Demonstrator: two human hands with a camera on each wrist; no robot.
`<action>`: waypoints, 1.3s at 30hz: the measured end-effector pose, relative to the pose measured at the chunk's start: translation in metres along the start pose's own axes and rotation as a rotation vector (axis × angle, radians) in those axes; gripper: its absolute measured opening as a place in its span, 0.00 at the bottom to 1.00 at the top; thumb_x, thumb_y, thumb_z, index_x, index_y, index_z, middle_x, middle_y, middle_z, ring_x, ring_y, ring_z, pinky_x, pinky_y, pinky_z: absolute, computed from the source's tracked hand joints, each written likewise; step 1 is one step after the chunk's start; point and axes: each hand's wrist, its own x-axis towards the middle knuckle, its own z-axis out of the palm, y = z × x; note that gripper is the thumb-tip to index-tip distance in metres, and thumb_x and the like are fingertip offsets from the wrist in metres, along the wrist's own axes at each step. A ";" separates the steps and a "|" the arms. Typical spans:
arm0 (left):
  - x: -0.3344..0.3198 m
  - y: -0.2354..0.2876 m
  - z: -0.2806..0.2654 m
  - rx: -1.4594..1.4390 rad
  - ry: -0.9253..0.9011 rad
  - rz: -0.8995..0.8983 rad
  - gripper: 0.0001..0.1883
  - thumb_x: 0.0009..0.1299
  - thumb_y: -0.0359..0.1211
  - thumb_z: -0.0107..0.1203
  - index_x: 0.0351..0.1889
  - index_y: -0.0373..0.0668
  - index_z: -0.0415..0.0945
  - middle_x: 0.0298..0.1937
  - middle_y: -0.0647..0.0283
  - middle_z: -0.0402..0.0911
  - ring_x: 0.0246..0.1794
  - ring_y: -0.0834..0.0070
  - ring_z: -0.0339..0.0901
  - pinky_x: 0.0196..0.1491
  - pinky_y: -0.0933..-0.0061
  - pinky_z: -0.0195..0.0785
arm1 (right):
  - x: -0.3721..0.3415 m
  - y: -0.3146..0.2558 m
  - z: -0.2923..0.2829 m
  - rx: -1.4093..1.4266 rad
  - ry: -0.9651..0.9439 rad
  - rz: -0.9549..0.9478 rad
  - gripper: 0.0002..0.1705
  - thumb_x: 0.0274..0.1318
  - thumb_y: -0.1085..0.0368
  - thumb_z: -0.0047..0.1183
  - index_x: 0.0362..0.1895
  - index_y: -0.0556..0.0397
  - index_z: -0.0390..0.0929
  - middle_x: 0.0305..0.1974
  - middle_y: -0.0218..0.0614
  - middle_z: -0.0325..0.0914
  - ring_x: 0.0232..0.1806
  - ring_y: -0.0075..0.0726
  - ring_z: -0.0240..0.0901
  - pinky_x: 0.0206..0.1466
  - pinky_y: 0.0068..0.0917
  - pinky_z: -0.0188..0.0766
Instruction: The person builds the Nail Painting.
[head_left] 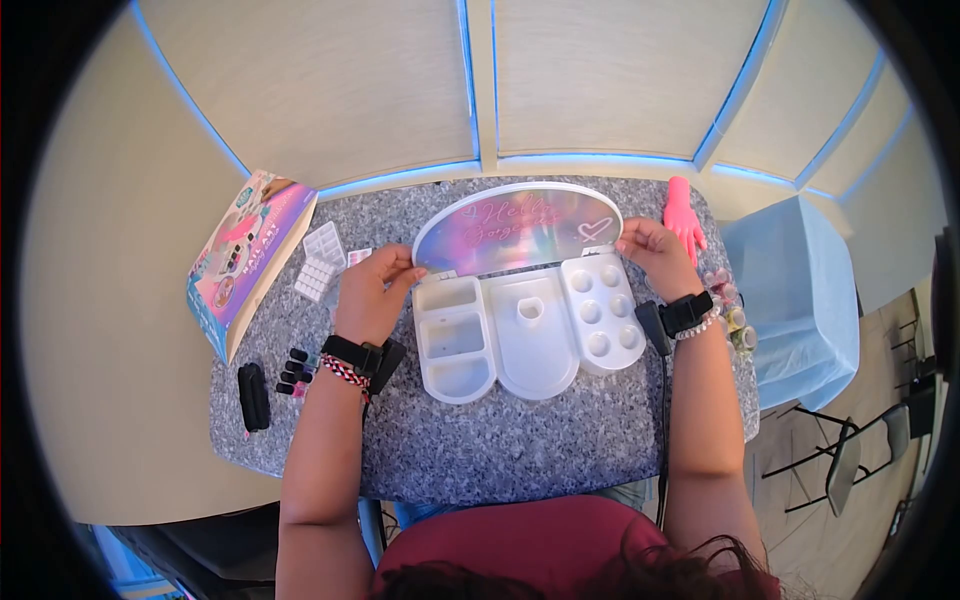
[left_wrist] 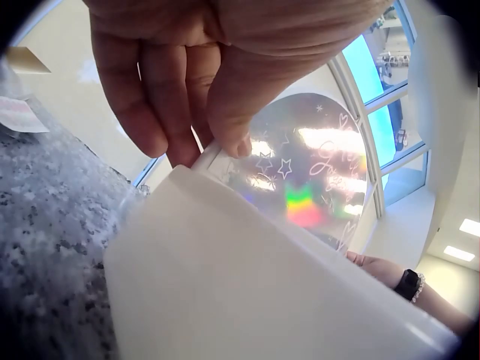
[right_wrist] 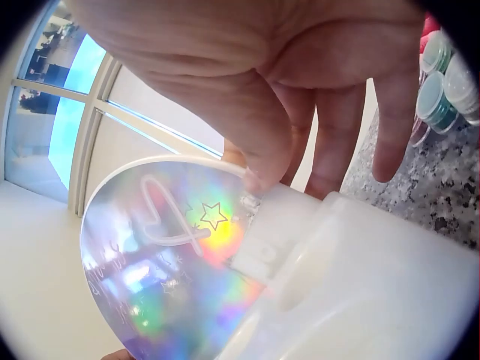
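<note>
A white plastic nail-art tray (head_left: pixel 535 350) lies on the speckled table, with three compartments at left, a rounded middle section and several round wells at right. Along its back edge stands an arched, shiny holographic panel (head_left: pixel 500 235) lettered "Hello Gorgeous". My left hand (head_left: pixel 372 295) pinches the panel's lower left corner, thumb in front and fingers behind, as the left wrist view shows. At the opposite lower corner, my right hand (head_left: pixel 658 255) pinches the panel the same way, beside a small white hinge-like tab (right_wrist: pixel 262 247).
To the left are a nail art box (head_left: pixel 250 250), a white divided case (head_left: pixel 320 260), small polish bottles (head_left: pixel 296 370) and a black pouch (head_left: pixel 254 396). A pink hand model (head_left: pixel 683 218) and several small jars (head_left: pixel 738 320) lie right. Beyond stands a blue-covered table (head_left: pixel 795 300).
</note>
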 end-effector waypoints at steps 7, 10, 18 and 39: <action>-0.001 0.000 0.003 0.003 0.002 -0.031 0.09 0.76 0.23 0.67 0.53 0.35 0.86 0.47 0.59 0.94 0.50 0.74 0.91 0.59 0.70 0.82 | -0.003 0.002 -0.006 0.056 -0.074 0.129 0.09 0.77 0.72 0.59 0.57 0.57 0.84 0.49 0.27 0.89 0.50 0.20 0.84 0.58 0.24 0.80; -0.001 -0.005 0.002 0.038 -0.020 -0.045 0.07 0.77 0.21 0.65 0.51 0.33 0.85 0.47 0.61 0.93 0.52 0.77 0.90 0.58 0.73 0.81 | -0.005 0.003 -0.003 0.046 -0.089 0.173 0.09 0.78 0.70 0.59 0.57 0.57 0.84 0.48 0.27 0.89 0.49 0.20 0.84 0.57 0.24 0.80; -0.002 -0.013 0.002 0.009 -0.032 -0.096 0.06 0.77 0.20 0.64 0.50 0.33 0.86 0.47 0.61 0.93 0.49 0.77 0.90 0.57 0.74 0.81 | -0.005 0.010 -0.007 0.033 -0.109 0.173 0.08 0.77 0.71 0.60 0.55 0.59 0.85 0.46 0.27 0.89 0.48 0.20 0.84 0.55 0.24 0.80; -0.008 -0.029 0.004 -0.216 0.002 -0.087 0.13 0.78 0.27 0.69 0.58 0.33 0.89 0.50 0.60 0.93 0.49 0.78 0.88 0.56 0.74 0.80 | -0.017 -0.028 0.017 -0.283 0.106 0.023 0.12 0.75 0.65 0.65 0.54 0.59 0.90 0.44 0.31 0.91 0.48 0.22 0.82 0.57 0.26 0.78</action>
